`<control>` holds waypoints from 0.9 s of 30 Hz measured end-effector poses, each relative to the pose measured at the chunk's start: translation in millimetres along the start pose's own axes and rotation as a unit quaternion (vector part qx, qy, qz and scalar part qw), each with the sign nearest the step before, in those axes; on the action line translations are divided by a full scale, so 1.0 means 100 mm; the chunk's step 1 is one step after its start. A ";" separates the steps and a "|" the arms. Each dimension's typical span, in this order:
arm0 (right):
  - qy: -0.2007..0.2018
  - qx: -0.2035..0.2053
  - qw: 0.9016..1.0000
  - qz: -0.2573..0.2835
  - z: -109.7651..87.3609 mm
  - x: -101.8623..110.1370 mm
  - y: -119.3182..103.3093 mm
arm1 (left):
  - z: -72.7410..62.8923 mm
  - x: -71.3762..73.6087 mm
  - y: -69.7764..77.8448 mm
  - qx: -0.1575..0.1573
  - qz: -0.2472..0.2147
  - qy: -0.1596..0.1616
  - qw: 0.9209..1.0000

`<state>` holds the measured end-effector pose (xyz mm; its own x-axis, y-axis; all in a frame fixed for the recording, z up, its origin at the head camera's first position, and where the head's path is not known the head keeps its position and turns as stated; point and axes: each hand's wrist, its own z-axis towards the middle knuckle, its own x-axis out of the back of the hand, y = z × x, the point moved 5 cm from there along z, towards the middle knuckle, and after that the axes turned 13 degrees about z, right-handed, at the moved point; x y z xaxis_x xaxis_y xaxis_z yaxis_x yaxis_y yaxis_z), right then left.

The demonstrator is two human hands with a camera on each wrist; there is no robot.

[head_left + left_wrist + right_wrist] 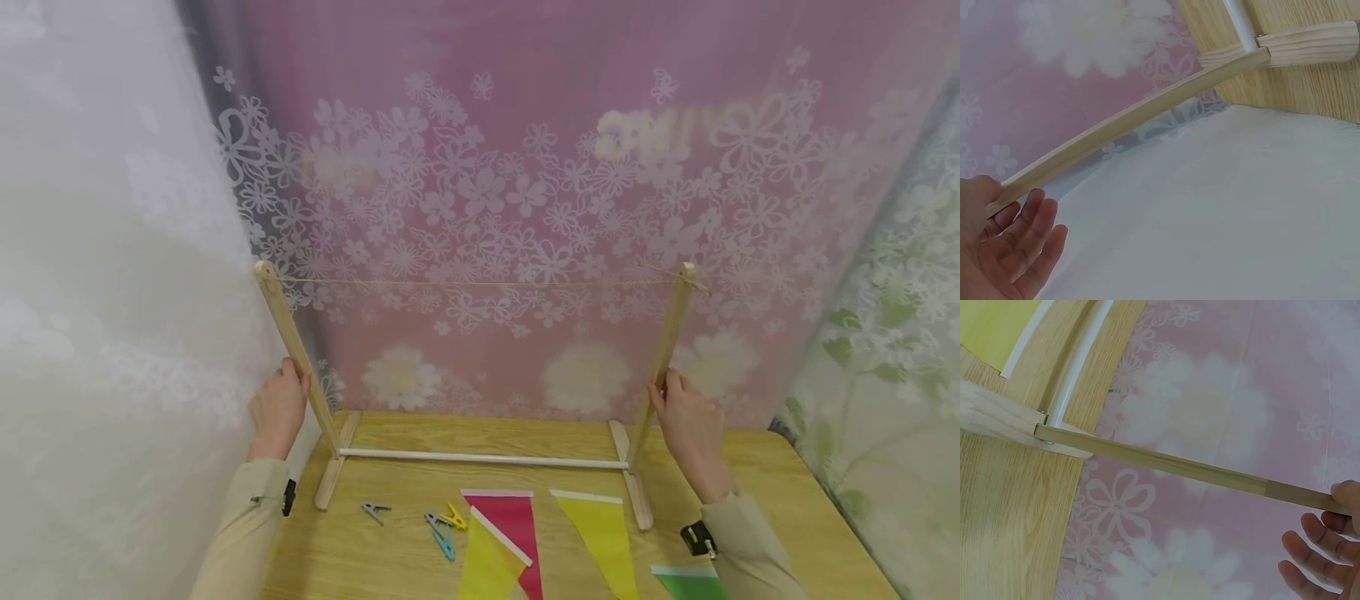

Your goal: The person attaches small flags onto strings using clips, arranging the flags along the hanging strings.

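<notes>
A wooden stand spans the table, its two upright posts joined low down by a white rod [480, 458] and near their tops by a thin string [480, 283]. My left hand [277, 408] pinches the left post [288, 333] about halfway up. On the other side, my right hand [690, 425] pinches the right post [669, 333] at a similar height. In the left wrist view, thumb and index finger hold the post [1116, 128] while the other fingers hang loosely. The right wrist view shows a like grip at the end of the post [1191, 469].
On the wooden table [405, 550], before the stand, lie a magenta pennant [517, 521], two yellow pennants [600, 533], and a green pennant [690, 585]. Small clips are nearby: two grey [373, 510], a yellow [454, 518] and a blue [444, 547]. A flowered curtain [487, 192] hangs behind.
</notes>
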<state>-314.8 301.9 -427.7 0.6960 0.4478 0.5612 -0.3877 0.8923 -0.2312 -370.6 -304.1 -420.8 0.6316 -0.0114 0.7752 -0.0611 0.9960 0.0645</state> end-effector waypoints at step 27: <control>0.014 0.006 1.000 -0.001 -0.04 0.01 -0.06 | 0.02 -0.04 0.00 0.001 0.020 -0.022 1.000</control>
<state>-309.4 297.8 -428.5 0.7125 0.4483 0.5397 -0.3936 0.8922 -0.2215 -374.3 -304.3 -422.8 0.5945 0.0243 0.8037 -0.0864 0.9957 0.0338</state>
